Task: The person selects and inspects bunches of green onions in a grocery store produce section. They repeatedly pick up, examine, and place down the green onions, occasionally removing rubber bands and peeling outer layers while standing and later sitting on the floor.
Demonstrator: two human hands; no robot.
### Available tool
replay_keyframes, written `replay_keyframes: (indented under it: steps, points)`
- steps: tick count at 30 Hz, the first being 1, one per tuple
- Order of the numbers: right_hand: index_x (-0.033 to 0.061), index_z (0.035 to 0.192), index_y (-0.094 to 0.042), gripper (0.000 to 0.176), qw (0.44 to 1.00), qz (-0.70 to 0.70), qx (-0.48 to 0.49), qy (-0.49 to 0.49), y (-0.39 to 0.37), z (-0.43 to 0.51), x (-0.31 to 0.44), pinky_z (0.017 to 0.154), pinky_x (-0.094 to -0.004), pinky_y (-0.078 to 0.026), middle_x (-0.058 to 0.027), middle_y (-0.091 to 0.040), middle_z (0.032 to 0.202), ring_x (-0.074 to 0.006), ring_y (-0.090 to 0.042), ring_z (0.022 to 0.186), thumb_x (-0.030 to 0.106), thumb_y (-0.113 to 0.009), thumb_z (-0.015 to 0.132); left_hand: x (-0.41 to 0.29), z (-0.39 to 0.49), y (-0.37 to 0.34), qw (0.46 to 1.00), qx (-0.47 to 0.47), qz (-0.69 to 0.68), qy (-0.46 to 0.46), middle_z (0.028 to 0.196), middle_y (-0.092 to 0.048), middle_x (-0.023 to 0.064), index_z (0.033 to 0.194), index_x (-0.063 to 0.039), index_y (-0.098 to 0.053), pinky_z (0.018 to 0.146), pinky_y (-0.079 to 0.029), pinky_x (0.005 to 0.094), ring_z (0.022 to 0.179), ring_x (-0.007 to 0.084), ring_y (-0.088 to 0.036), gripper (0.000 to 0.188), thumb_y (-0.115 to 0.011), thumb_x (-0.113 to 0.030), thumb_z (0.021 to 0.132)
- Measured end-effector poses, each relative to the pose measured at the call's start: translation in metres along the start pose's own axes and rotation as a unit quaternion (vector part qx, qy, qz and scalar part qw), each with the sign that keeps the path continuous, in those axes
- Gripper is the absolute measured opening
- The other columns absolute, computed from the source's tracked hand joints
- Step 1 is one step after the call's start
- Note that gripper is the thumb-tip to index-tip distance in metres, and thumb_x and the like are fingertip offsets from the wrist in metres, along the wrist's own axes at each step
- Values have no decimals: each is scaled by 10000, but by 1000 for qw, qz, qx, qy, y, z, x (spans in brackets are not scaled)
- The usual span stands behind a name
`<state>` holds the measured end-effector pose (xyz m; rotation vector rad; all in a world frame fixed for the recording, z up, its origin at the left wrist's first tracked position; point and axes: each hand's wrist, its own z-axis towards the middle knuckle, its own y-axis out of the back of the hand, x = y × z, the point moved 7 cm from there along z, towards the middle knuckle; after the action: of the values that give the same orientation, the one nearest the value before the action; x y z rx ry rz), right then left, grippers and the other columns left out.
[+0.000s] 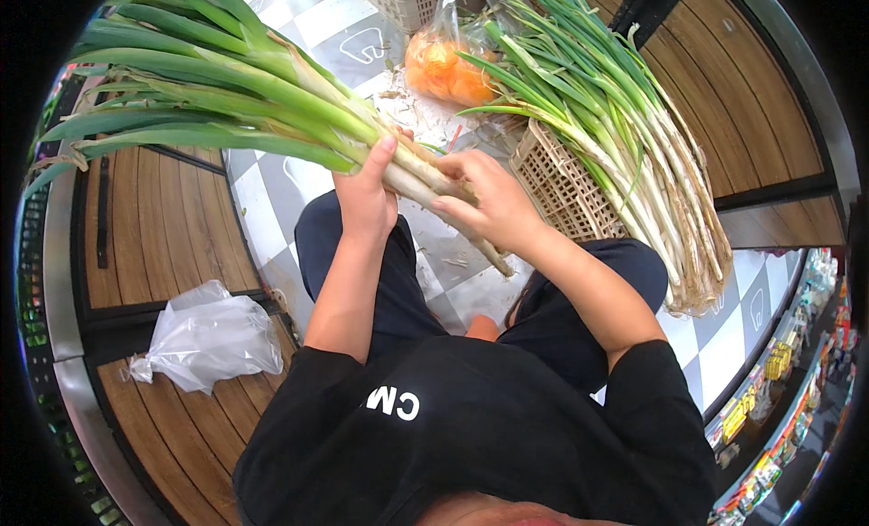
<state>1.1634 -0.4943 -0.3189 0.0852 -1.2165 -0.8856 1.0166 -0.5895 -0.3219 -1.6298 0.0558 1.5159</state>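
Observation:
A bunch of large green onions (271, 112) lies slantwise across my front, its leaves toward the upper left and its pale root ends toward my knees. My left hand (370, 190) grips the bunch where the green turns white, thumb on top. Lower on the white stalks, my right hand (492, 200) has its fingers bent around them, the thumb along the near side. To the right, a pile of more green onions (631, 159) rests across a beige plastic crate (560, 180), with roots hanging over its near end.
A clear bag of orange produce (445, 68) sits beyond my hands, by another beige crate (404, 0). Plant scraps (400, 108) litter the checkered floor (271, 210). A bundle of clear plastic bags (214, 336) lies at left by wood-slatted panels (170, 213). Stocked shelves (767, 417) stand lower right.

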Motion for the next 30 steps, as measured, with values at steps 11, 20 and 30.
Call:
replay_keyframes:
  steps: [11,20,30]
  points:
    - [30,1007,-616,232,996,11,-89,16,15,34,-9,755,-362,-486,-109,-563,910,-254,-588,845,253,-673,981,-21,64,-31,996,74,-26,-38,1046,-614,138,1268,21,-478,967,-534,442,1007,274,-641,498,-708,-199,885]
    - [25,918,-631,221,968,232,-28,-94,-5,39,-43,693,-313,-438,-77,-561,787,-155,-493,736,233,-644,992,-8,62,-13,994,85,-51,-32,1080,-602,138,1283,5,-474,994,-519,437,1043,264,-626,526,-708,-228,874]
    - [17,978,-717,192,967,-67,-157,-190,81,34,-68,724,-418,-531,-186,-705,841,-363,-672,740,187,-631,949,-18,65,8,992,67,-93,-44,1087,-599,135,1284,12,-469,1060,-470,461,1065,286,-612,595,-720,-301,845]
